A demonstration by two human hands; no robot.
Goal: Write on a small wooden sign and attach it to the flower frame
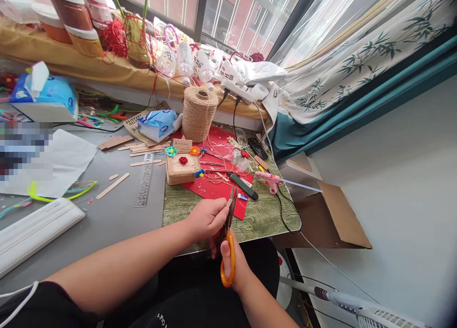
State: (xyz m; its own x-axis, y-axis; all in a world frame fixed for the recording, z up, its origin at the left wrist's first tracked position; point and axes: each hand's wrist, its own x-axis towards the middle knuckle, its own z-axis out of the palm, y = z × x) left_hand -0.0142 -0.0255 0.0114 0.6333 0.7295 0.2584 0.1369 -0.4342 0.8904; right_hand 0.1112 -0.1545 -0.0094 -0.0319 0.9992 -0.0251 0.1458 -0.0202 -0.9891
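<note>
"What is held in the right grip (240, 266)?"

"Orange-handled scissors (228, 234) are grasped there, the thumb passed through a handle loop and the blades slightly parted."

"And in the left grip (207, 217)?"

"A small pale strip (229, 203) is pinched between thumb and fingers, just beside the blades; whether it is caught between them cannot be told."

"Where are both held?"

"Over the front edge of the counter (267, 214), left of its front right corner."

"What is laid out beyond?"

"A red sheet (214, 194) is spread there, with a dark green tool (243, 186) laid across its right edge. A pink glue gun (268, 178) is placed near the counter's right edge. A twine-wrapped box (181, 173), topped with a red flower (183, 160), is set at the sheet's left edge. Toward the counter's back edge, a spool of twine (199, 116) is stood upright."
</note>
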